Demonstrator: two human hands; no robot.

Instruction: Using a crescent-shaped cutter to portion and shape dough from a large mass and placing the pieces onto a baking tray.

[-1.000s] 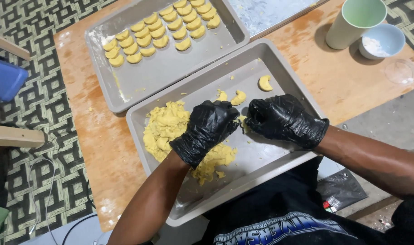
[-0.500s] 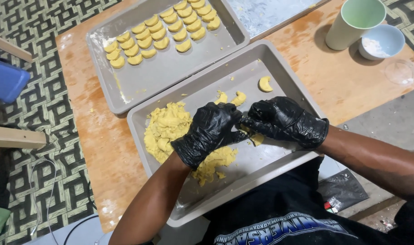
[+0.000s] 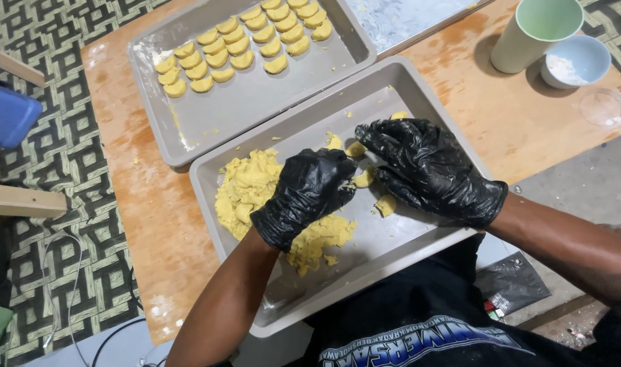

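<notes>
Both my hands wear black gloves and meet over the near grey tray (image 3: 399, 241). My left hand (image 3: 307, 194) and my right hand (image 3: 429, 170) pinch a small piece of yellow dough (image 3: 365, 179) between their fingertips. A rough pile of yellow dough (image 3: 246, 187) lies under and to the left of my left hand. A few small shaped pieces (image 3: 385, 204) rest loose in the tray around my right hand. The far grey tray (image 3: 256, 109) holds several rows of crescent-shaped dough pieces (image 3: 242, 44) at its far end.
Both trays sit on a wooden table (image 3: 154, 211) dusted with flour. At the far right stand a pale green cup (image 3: 538, 30), a small white bowl (image 3: 575, 60) of white powder and a clear round lid (image 3: 604, 107). A blue object (image 3: 8, 112) lies at left on a patterned mat (image 3: 59, 156).
My right hand has moved left and forward over the loose shaped pieces, hiding the one at the tray's far right. My left hand stays on the small dough piece.
</notes>
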